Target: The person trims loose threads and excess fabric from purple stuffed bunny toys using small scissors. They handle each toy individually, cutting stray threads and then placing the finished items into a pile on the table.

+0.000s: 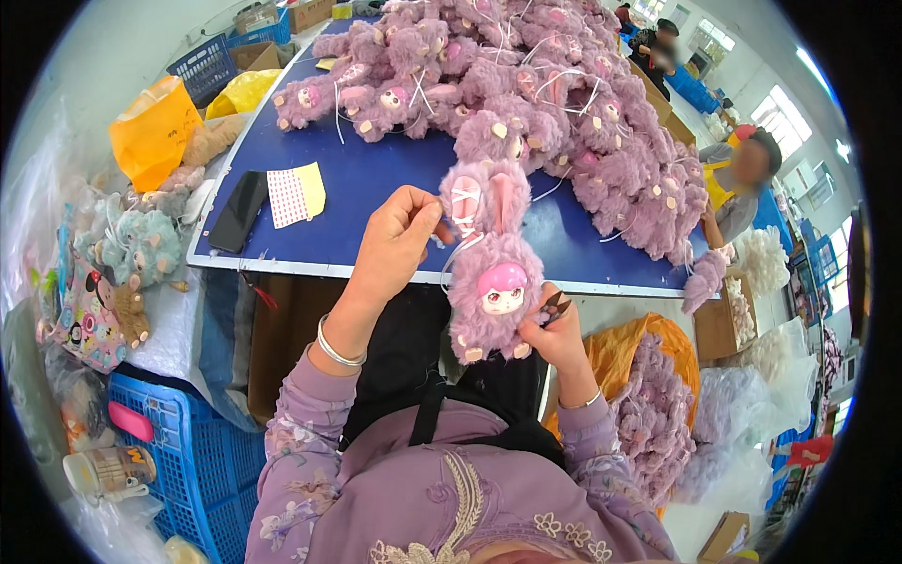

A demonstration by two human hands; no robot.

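Pink-faced purple plush [502, 285] is at the table's [371, 183] front edge, face up, body over the lap, ears toward the pile [611, 122]. Left hand [399, 235]: fingers curled, thumb and forefinger near-pinched by the white cord [465, 199] at the ear; can't tell if cord's in the pinch. Right hand [556, 336]: gripping the plush's side, dark pointed tool [558, 309] tucked in the same grip. Looks like cord work. I'd brace the body firmly, take up slack evenly, keep fur out of the cord and tool tips off face and fur
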